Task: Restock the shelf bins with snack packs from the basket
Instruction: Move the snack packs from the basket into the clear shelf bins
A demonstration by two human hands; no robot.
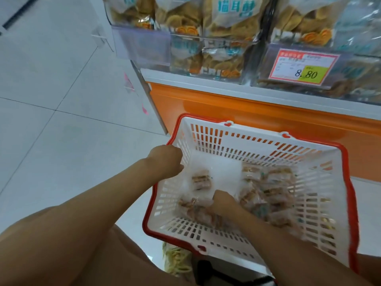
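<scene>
The snack packs [268, 195] lie loose in the basket [257, 141], below the shelf bins [206, 54]. The right hand [223, 201] digs among them, its grip curled onto the packs. The left hand [165, 159] sits bunched at the rim, and I cannot tell what it holds. Slick wrappers could slip out mid-lift.

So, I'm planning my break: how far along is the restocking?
Done: the shelf bins in view look full of large bags. In hand: the right hand digs among the snack packs in the basket while the left hand sits at its left rim; no pack is lifted out. Left: the heap of packs there is unshelved.
</scene>
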